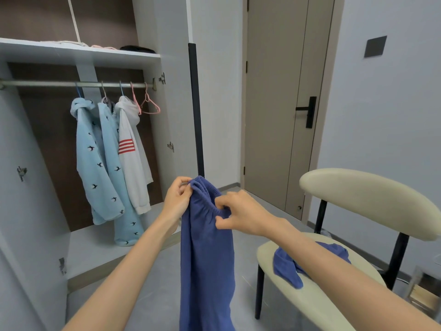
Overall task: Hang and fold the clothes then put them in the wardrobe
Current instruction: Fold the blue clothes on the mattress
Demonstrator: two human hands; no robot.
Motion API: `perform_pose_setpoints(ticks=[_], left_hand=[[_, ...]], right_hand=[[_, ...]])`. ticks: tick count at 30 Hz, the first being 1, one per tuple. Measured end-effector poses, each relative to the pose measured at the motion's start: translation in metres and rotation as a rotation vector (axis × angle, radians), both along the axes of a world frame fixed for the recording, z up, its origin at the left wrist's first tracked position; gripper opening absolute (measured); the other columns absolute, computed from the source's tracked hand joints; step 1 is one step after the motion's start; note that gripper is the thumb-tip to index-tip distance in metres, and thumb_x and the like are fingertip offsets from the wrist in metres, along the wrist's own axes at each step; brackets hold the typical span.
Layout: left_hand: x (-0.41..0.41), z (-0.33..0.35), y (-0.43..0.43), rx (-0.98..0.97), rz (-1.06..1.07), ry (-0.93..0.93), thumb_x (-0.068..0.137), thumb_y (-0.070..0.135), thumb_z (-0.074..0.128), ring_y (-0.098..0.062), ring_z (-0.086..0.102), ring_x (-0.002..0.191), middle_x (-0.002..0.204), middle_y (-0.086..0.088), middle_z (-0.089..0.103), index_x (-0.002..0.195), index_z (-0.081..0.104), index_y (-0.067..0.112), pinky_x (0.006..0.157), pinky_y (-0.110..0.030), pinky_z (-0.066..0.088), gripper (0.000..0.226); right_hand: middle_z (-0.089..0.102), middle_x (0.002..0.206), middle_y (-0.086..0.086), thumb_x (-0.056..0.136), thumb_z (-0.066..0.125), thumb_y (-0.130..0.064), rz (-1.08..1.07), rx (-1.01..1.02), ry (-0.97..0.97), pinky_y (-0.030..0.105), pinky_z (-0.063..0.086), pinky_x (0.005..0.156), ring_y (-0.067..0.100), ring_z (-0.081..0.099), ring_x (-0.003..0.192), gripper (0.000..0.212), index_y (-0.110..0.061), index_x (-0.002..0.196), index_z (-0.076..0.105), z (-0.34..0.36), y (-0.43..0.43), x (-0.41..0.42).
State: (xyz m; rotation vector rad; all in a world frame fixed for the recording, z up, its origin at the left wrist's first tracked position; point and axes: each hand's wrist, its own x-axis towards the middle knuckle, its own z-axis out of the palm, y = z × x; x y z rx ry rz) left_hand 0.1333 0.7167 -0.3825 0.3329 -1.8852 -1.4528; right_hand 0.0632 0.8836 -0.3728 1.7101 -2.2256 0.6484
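Blue trousers [205,254] with an elastic waistband hang straight down in front of me. My left hand [176,199] pinches the waistband's left end. My right hand [238,213] grips the waistband a little to the right. A second blue garment [288,266] lies crumpled on the cream chair seat [310,304]. The open wardrobe [78,53] stands at the left. On its rail [59,83] hang two light blue bird-print garments [95,163] and a white top with red stripes [131,158]. An empty pink hanger [149,105] hangs at the rail's right end.
Folded items lie on the wardrobe's upper shelf [133,49]. A closed beige door [281,103] with a black handle is straight ahead. The chair's curved backrest [367,199] is at the right. The floor is grey.
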Motion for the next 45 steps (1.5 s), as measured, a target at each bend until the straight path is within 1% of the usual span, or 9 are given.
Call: perform_pose_setpoints(ticks=[7, 10, 17, 23, 26, 31, 35, 38, 45], left_hand=[[0.003, -0.002, 0.001, -0.01, -0.016, -0.026, 0.1, 0.011, 0.044, 0.0, 0.058, 0.08, 0.087, 0.005, 0.062, 0.107, 0.053, 0.007, 0.068, -0.008, 0.047, 0.012], [0.004, -0.002, -0.001, 0.005, -0.037, -0.036, 0.1, 0.014, 0.044, -0.001, 0.059, 0.081, 0.087, 0.006, 0.063, 0.105, 0.053, 0.009, 0.072, -0.012, 0.047, 0.012], [0.005, -0.006, -0.001, -0.031, -0.083, -0.06, 0.099, 0.014, 0.046, 0.004, 0.062, 0.08, 0.091, 0.007, 0.065, 0.097, 0.056, 0.02, 0.07, -0.009, 0.049, 0.012], [0.007, -0.002, -0.009, -0.01, -0.076, -0.033, 0.098, 0.008, 0.045, 0.009, 0.063, 0.072, 0.081, 0.011, 0.067, 0.094, 0.055, 0.02, 0.064, -0.008, 0.049, 0.017], [0.007, -0.002, -0.01, -0.011, -0.077, -0.038, 0.098, 0.006, 0.046, 0.008, 0.063, 0.071, 0.071, 0.018, 0.068, 0.094, 0.055, 0.018, 0.065, -0.009, 0.05, 0.016], [0.006, -0.002, -0.007, 0.033, -0.108, -0.035, 0.097, 0.008, 0.047, -0.009, 0.064, 0.078, 0.079, 0.004, 0.069, 0.097, 0.056, 0.018, 0.068, -0.021, 0.051, 0.014], [0.005, 0.0, -0.003, 0.008, -0.146, -0.049, 0.097, 0.009, 0.047, -0.005, 0.066, 0.074, 0.076, 0.008, 0.07, 0.097, 0.057, 0.02, 0.064, -0.018, 0.052, 0.014], [0.006, 0.0, -0.006, -0.033, -0.145, -0.052, 0.097, 0.01, 0.048, 0.003, 0.066, 0.075, 0.076, 0.014, 0.07, 0.096, 0.056, 0.021, 0.067, -0.014, 0.053, 0.014], [0.01, -0.008, -0.016, -0.064, -0.039, -0.054, 0.099, 0.006, 0.043, -0.01, 0.059, 0.088, 0.094, -0.003, 0.062, 0.103, 0.053, 0.008, 0.079, -0.019, 0.048, 0.011]], right_hand=[[0.037, 0.065, -0.007, 0.09, 0.044, -0.028, -0.158, 0.321, 0.091, 0.035, 0.025, 0.071, 0.02, 0.035, 0.075, 0.028, -0.023, 0.067, 0.03, -0.004, 0.002, -0.006], [0.036, 0.081, -0.005, 0.097, 0.04, -0.03, -0.176, 0.285, 0.197, 0.033, 0.025, 0.07, 0.017, 0.026, 0.084, 0.022, -0.018, 0.079, 0.037, -0.007, 0.004, -0.008], [0.037, 0.061, -0.005, 0.078, 0.051, -0.017, -0.096, 0.304, 0.211, 0.031, 0.023, 0.063, 0.019, 0.033, 0.076, 0.018, -0.017, 0.067, 0.038, -0.008, 0.009, -0.011], [0.053, 0.083, -0.013, 0.076, 0.062, -0.019, -0.003, 0.047, 0.055, 0.029, 0.038, 0.07, 0.013, 0.039, 0.08, 0.013, -0.018, 0.088, 0.058, -0.014, 0.006, -0.006], [0.065, 0.095, -0.011, 0.079, 0.059, -0.017, 0.014, 0.091, -0.022, 0.032, 0.041, 0.076, 0.015, 0.045, 0.085, 0.027, -0.025, 0.105, 0.062, -0.017, 0.004, -0.002], [0.059, 0.111, -0.012, 0.088, 0.05, -0.021, 0.038, 0.216, 0.074, 0.034, 0.03, 0.074, 0.011, 0.035, 0.088, 0.015, -0.021, 0.096, 0.063, -0.026, -0.003, 0.005], [0.044, 0.088, -0.006, 0.096, 0.042, -0.033, -0.064, 0.36, 0.239, 0.034, 0.019, 0.073, 0.014, 0.029, 0.083, 0.025, -0.017, 0.083, 0.056, -0.027, -0.008, 0.008], [0.038, 0.081, -0.003, 0.099, 0.038, -0.032, -0.135, 0.465, 0.166, 0.034, 0.024, 0.071, 0.02, 0.038, 0.079, 0.027, -0.016, 0.079, 0.048, -0.023, -0.009, 0.009], [0.049, 0.119, 0.004, 0.102, 0.032, -0.024, -0.186, 0.36, 0.355, 0.035, 0.029, 0.07, 0.031, 0.057, 0.094, 0.032, -0.009, 0.107, 0.06, -0.015, 0.0, 0.003]])
